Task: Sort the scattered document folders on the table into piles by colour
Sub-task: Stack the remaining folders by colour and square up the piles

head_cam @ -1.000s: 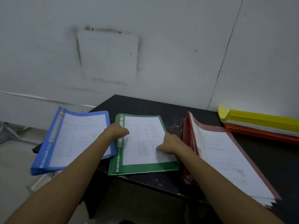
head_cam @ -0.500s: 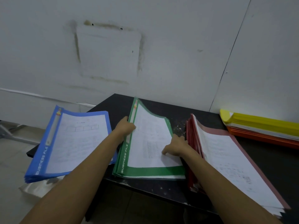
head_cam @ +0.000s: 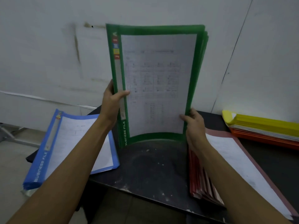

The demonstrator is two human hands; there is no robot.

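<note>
A stack of green folders (head_cam: 157,81) stands upright on its bottom edge on the black table (head_cam: 153,165), bowed towards me. My left hand (head_cam: 111,102) grips its left spine edge, thumb across the front. My right hand (head_cam: 193,125) grips its lower right edge. To the left lies a pile of blue folders (head_cam: 71,147), overhanging the table edge. A pile of red folders (head_cam: 229,164) lies to the right, under my right forearm. Yellow folders (head_cam: 262,122) sit on orange folders (head_cam: 265,139) at the far right.
A grey wall (head_cam: 48,54) rises just behind the table. The floor (head_cam: 11,159) shows to the left and below the table's front edge. Bare scuffed tabletop lies in front of the standing green stack.
The green folders lay flat a second ago; both hands have lifted them and stood them upright on their bottom edge. The view has moved closer.
</note>
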